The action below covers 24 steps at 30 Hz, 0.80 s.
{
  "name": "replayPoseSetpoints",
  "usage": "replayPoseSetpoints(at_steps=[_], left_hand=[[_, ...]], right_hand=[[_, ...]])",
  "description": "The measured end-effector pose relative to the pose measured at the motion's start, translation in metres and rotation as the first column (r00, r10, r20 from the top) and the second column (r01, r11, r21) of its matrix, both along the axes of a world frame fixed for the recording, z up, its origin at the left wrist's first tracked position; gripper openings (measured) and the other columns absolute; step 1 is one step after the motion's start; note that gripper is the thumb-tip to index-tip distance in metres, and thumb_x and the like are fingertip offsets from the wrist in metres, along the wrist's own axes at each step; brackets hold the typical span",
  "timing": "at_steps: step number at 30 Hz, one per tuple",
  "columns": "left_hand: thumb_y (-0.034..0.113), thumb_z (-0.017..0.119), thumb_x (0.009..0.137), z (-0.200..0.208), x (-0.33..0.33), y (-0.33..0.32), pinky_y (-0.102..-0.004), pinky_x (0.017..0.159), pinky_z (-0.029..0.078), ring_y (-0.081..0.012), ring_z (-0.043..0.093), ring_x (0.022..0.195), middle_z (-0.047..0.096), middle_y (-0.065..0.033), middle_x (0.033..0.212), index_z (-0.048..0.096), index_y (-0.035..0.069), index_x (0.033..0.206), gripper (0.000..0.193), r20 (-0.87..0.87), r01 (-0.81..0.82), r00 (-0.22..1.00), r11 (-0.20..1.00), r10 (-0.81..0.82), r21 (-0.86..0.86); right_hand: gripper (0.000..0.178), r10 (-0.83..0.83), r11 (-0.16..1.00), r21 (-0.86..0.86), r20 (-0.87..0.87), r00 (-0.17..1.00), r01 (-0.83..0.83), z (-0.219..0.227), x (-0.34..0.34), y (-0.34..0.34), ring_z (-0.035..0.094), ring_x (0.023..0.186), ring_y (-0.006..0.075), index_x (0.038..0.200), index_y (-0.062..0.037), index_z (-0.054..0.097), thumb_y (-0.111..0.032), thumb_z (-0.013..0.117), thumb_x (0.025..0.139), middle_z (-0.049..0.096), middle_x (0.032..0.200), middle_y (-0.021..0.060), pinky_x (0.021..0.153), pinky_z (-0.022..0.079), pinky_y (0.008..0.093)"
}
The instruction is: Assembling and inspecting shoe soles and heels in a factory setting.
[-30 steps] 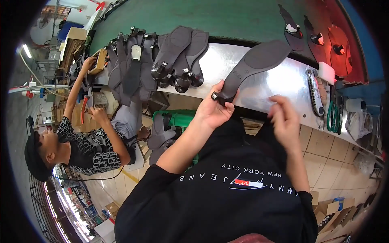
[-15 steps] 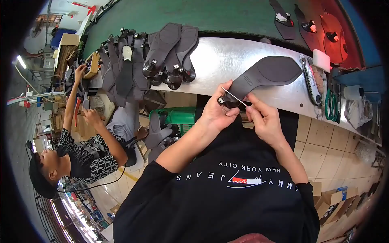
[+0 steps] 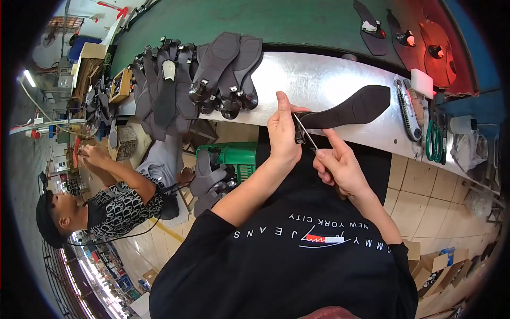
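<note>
In front of me a dark shoe sole with a heel (image 3: 350, 109) is tilted over the metal table, its toe end pointing right. My left hand (image 3: 284, 130) is closed round its heel end, thumb pointing up. My right hand (image 3: 340, 167) pinches a thin silvery tool (image 3: 305, 132), whose far end lies against the sole beside the heel. One right finger stretches up to the sole's lower edge. The tool's exact kind is too fine to tell, and my left fingers are partly hidden.
Several dark soles with heels (image 3: 220, 61) lie piled on the left of the metal table (image 3: 287, 69). A cutter knife (image 3: 408, 111) and green-handled scissors (image 3: 435, 141) lie right. Beyond runs a green belt (image 3: 297, 24) carrying soles. A green basket (image 3: 234, 154) stands below; a co-worker (image 3: 122, 207) sits left.
The sole has turned in my left hand, so its underside no longer faces up so fully. The tool stands steeper, and my right hand has moved slightly down. The co-worker has brought both hands together.
</note>
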<state>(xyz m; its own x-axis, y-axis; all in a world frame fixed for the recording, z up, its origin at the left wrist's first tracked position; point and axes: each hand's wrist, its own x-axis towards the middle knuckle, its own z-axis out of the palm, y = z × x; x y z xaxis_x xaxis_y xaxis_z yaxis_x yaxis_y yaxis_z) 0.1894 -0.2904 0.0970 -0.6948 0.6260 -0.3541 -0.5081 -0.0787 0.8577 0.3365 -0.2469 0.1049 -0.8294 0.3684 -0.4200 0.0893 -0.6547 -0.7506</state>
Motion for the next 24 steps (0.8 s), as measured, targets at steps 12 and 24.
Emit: replayPoseSetpoints(at_steps=[12,24], left_hand=[[0.058,0.039,0.097,0.008,-0.003,-0.004,-0.0234,0.045,0.037,-0.0096,0.049,0.05,0.056,-0.0036,0.06,0.056,0.005,0.062,0.066,-0.062,-0.008,0.998,0.987,0.018,0.157],[0.065,0.043,0.092,0.018,-0.009,0.001,-0.0238,0.045,0.036,-0.0116,0.049,0.051,0.055,-0.0028,0.063,0.054,0.008,0.069,0.063,0.235,0.039,0.97,0.995,-0.059,0.088]], right_hand=[[0.018,-0.094,0.938,0.327,-0.078,0.992,0.115,0.012,0.009,0.009,0.048,0.049,0.0086,0.101,0.0013,0.063,-0.01,0.05,0.097,0.056,0.067,0.003,0.043,0.037,0.0212],[0.009,0.033,0.26,0.956,-0.146,0.989,0.132,0.016,-0.005,-0.017,0.065,0.066,0.0281,0.092,0.0005,0.061,0.003,0.059,0.085,0.064,0.077,0.0141,0.06,0.051,0.0323]])
